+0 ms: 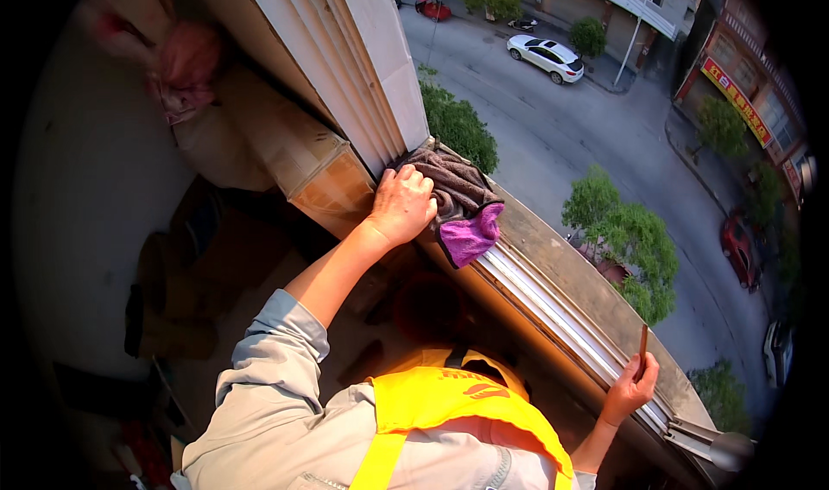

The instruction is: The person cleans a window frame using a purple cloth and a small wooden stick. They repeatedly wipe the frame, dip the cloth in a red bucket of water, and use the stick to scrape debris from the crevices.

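Observation:
My left hand [402,205] is closed on a grey-brown cloth [451,179] with a purple underside folded out at one corner. The cloth lies bunched over the window track [553,304], against the foot of the upright window frame [367,67]. Farther right along the sill, my right hand [629,392] grips a thin brown stick [643,352], its upper end pointing up past the fingers. That hand is over the track near its right end. I cannot make out what the stick's lower end is like.
Outside the concrete ledge [596,298] is a drop to a street with trees, a white car [547,58] and buildings. A taped cardboard box [332,183] stands inside, left of the frame. Dim clutter fills the room below. I wear a yellow apron [458,404].

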Motion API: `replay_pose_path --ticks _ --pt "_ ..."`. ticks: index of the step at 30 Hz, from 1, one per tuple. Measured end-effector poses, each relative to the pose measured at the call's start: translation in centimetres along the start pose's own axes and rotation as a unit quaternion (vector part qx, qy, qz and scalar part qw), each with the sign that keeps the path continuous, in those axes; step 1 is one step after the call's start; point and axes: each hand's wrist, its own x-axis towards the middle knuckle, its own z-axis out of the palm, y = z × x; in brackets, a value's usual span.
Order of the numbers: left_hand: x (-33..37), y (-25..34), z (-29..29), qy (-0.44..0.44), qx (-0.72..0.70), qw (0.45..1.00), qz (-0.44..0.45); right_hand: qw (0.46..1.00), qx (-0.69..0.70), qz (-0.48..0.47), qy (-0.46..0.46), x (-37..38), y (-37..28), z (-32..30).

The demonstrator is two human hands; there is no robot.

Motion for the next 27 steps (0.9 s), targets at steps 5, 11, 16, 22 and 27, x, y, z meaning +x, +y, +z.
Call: replay_pose_path --ticks 5,11,16,22,27 --pt "2.0 0.8 -0.2 -0.071 0.121 0.989 -0.045 1.000 0.019 -0.025 -0.004 0.1 -0.3 -0.6" --pt "5.6 2.1 -1.6 -0.216 0.184 0.958 -0.033 0.994 0.070 -0.080 -0.006 0.9 0.3 -1.1" --pt "4.0 0.6 -1.0 -0.190 0.184 0.964 -0.041 0.968 0.223 -0.024 -0.111 1.7 0.1 -3.3" --pt "5.3 1.2 -0.3 -0.195 0.183 0.962 -0.052 0.993 0.118 -0.006 0.004 2.4 4.4 -10.1" --pt "4.0 -0.6 0.2 -0.170 0.155 0.971 -0.060 0.999 0.017 0.044 0.005 2.0 8.6 -11.3"
